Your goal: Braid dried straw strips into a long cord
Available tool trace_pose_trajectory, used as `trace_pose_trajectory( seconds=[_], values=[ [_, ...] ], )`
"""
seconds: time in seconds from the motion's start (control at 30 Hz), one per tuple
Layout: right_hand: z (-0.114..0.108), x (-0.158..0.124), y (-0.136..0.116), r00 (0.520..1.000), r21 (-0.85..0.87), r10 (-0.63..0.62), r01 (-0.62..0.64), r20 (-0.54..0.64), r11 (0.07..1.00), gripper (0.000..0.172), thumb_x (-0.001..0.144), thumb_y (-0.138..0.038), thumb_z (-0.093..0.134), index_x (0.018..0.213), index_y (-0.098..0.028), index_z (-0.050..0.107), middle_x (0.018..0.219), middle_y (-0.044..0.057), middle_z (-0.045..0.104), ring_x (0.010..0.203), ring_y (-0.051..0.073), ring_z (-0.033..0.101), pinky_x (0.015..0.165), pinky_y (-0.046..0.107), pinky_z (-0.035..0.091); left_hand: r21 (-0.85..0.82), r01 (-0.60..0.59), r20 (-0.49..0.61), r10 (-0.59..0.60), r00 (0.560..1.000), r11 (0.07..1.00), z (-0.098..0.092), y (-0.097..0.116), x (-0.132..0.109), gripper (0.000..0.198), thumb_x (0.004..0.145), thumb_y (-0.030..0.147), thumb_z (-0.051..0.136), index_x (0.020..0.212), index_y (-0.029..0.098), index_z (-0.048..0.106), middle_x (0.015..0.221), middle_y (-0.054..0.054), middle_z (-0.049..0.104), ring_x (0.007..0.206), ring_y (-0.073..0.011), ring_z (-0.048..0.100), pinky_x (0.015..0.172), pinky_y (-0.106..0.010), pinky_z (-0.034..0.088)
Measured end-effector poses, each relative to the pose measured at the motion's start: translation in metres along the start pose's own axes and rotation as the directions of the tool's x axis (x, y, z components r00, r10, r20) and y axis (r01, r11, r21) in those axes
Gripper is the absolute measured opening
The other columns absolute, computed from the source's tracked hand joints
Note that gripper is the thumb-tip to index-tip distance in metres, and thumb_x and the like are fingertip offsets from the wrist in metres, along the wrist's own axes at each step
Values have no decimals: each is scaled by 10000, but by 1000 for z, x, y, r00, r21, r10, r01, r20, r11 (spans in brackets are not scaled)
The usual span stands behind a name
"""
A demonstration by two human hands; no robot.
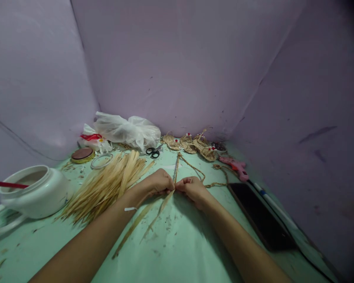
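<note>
Both my hands meet at the middle of the green table (pixel 177 251). My left hand (pixel 157 182) is closed in a pinch on pale straw strips (pixel 153 216) that trail toward me. My right hand (pixel 191 187) is closed on the same strips where they join a twisted straw cord (pixel 194 167). The cord runs away from my fingers toward the back of the table. A loose pile of straw strips (pixel 109 184) lies just left of my left hand.
A white jar (pixel 38 192) with a red stick stands at the left. Behind are a plastic bag (pixel 126 131), scissors (pixel 153 151), a gold lid (pixel 82 155), small woven straw sandals (pixel 194 144) and a pink glue gun (pixel 236 166). A dark flat slab (pixel 259 214) lies right.
</note>
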State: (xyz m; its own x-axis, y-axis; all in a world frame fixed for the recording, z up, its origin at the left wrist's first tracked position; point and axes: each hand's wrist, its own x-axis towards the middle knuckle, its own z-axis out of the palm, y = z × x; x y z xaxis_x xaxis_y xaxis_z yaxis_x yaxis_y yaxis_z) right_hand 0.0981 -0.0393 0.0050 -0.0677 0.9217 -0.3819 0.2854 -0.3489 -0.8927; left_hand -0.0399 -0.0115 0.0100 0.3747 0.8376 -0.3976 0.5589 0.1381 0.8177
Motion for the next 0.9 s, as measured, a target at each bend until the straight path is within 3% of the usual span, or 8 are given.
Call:
trace_pose_trajectory(
  seconds=[0.17, 0.37, 0.5, 0.6, 0.67, 0.73, 0.83, 0.9],
  values=[
    [0, 3, 5, 999, 27, -31, 32, -38, 999, 86, 553, -167, 506, 494, -151, 446, 338, -88, 318, 303, 22, 202, 338, 191, 95, 273, -4, -79, 27, 997, 962, -2, 11, -11, 116, 505, 196, 512, 480, 110, 585, 371, 7, 445, 367, -75, 345, 381, -205, 220],
    [5, 0, 4, 998, 151, -13, 22, -58, 988, 8, 535, -140, 475, 538, -142, 482, 346, -82, 348, 312, 30, 238, 342, 185, 122, 485, 82, -302, 78, 950, 871, 32, 28, -30, 93, 509, 161, 534, 574, 139, 596, 480, -34, 502, 511, -146, 477, 457, -213, 265],
    [6, -1, 5, 1000, 243, -13, 18, -22, 970, 33, 531, -120, 452, 540, -141, 476, 361, -66, 395, 311, 34, 274, 338, 181, 144, 547, 23, -215, 114, 970, 837, 36, 36, -41, 54, 527, 152, 540, 559, 140, 582, 529, -62, 538, 526, -159, 506, 469, -218, 291],
    [2, 0, 6, 998, 250, -34, 18, 57, 968, 29, 552, -139, 460, 525, -148, 463, 329, -86, 314, 288, 30, 204, 327, 188, 94, 400, 8, -59, 17, 998, 916, 14, 41, -42, 131, 580, 233, 534, 513, 126, 568, 451, -38, 515, 399, -117, 454, 421, -211, 299],
    [-2, 0, 6, 992, 251, -43, 12, 118, 968, 57, 576, -167, 474, 522, -150, 465, 320, -98, 257, 284, 28, 158, 326, 192, 63, 273, 52, -227, 12, 974, 961, 1, 40, -37, 201, 635, 276, 486, 554, 116, 576, 440, -24, 507, 354, -96, 420, 393, -205, 291],
    [-4, 1, 7, 988, 254, -50, 11, 146, 967, 75, 592, -193, 492, 532, -153, 470, 325, -100, 254, 284, 29, 148, 323, 193, 53, 89, 70, -256, -45, 966, 994, -4, 36, -29, 166, 640, 249, 480, 626, 116, 579, 453, -5, 511, 349, -85, 414, 376, -193, 276],
    [-6, 3, 9, 984, 255, -86, 44, 156, 966, 78, 592, -203, 521, 554, -150, 477, 368, -77, 378, 291, 28, 208, 321, 188, 78, -175, 137, -5, -140, 990, 975, 4, 27, -16, 128, 634, 232, 505, 610, 113, 542, 461, 3, 507, 356, -68, 416, 376, -179, 275],
    [-7, 6, 11, 979, 225, -119, 81, 163, 971, 68, 596, -198, 531, 585, -143, 494, 426, -56, 461, 310, 26, 251, 328, 181, 108, -252, 169, 77, -154, 985, 953, 10, 21, -10, 124, 634, 224, 504, 580, 113, 524, 440, 15, 479, 344, -55, 392, 370, -173, 263]
  ],
)
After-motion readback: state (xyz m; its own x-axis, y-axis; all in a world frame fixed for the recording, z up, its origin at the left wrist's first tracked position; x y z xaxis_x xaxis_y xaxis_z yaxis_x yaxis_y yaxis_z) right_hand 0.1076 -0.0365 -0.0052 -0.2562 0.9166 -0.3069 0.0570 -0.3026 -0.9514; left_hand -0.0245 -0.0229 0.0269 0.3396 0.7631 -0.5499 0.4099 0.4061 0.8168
